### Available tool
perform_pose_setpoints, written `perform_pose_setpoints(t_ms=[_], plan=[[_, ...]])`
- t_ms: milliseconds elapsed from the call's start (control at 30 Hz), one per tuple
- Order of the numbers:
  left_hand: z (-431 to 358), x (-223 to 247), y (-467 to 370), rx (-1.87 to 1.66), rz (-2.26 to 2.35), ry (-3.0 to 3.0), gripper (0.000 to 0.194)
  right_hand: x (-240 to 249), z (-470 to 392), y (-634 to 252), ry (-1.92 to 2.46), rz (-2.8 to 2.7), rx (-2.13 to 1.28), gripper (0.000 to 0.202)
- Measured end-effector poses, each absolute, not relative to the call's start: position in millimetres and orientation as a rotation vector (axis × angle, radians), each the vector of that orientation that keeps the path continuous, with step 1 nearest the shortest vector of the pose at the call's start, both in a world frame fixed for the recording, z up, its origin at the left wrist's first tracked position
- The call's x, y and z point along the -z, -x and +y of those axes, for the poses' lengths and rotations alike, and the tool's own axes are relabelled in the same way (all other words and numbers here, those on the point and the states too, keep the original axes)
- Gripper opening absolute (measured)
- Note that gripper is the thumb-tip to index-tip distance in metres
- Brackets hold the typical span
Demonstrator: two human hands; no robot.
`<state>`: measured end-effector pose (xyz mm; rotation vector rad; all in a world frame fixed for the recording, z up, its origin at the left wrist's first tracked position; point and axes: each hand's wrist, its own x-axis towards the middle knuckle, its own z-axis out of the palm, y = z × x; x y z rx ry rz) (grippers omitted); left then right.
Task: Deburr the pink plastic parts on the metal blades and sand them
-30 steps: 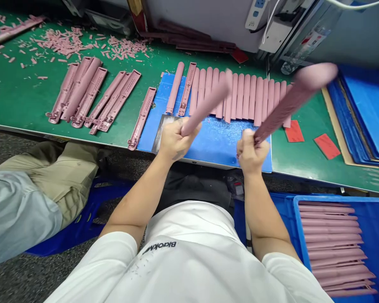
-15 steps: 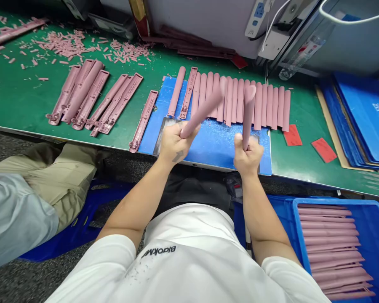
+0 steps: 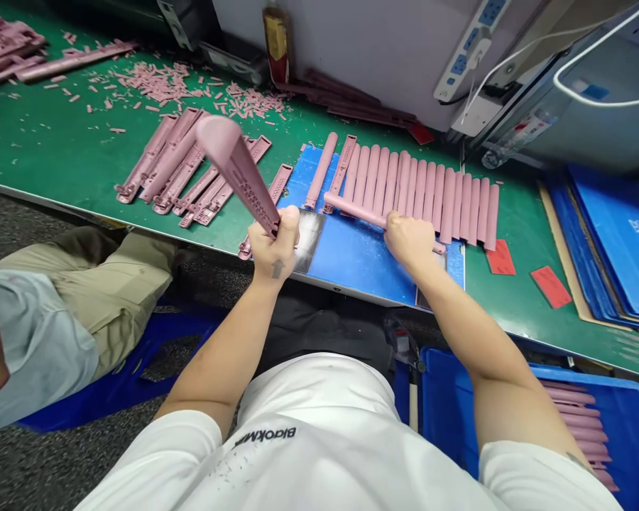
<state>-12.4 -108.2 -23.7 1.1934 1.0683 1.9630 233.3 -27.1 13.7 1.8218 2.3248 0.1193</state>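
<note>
My left hand [image 3: 273, 250] grips the lower end of a long pink plastic strip [image 3: 237, 167]. The strip leans up and to the left, its ribbed hollow side showing and its broad end raised. My right hand [image 3: 409, 240] is wrapped around a second pink plastic strip [image 3: 358, 210], held nearly level over the blue board [image 3: 346, 257] with its far end pointing left. Beyond it lies a row of similar strips [image 3: 423, 188], side by side, mostly rounded side up. Left of that row, one strip [image 3: 345, 167] shows its hollow side.
Loose pink strips [image 3: 178, 167] and pink scraps [image 3: 157, 81] lie on the green table [image 3: 58, 152]. Red cards [image 3: 550, 287] and stacked blue sheets [image 3: 612, 241] are at the right. A blue bin [image 3: 452, 411] holds strips beside me. At left sits another person [image 3: 37, 341].
My left hand has moved left and tipped its strip leftward, so the hollow side shows. My right hand has turned its strip from upright to nearly level. The view has shifted somewhat.
</note>
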Motion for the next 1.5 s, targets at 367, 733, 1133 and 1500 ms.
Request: perform_pose_setpoints(t_ms=[367,733,1133,1500], plan=[[-133,30,30,-2.05,1.014,-1.013,0.08,-58,4,-172,-1.804,2.991,-0.791,0.032],[-263,57,82,-1.882,1.414,-0.872,0.088,-81,9,137,-0.8,3.164,-0.239,0.048],[-195,20,77,-1.876,1.021,-1.011,0.087,-80,-34,-166,-2.021,3.434,0.904,0.063],[-95,19,15,-1.897,1.136,-1.214,0.076,11,-130,-292,-3.092,2.905,0.793,0.08]])
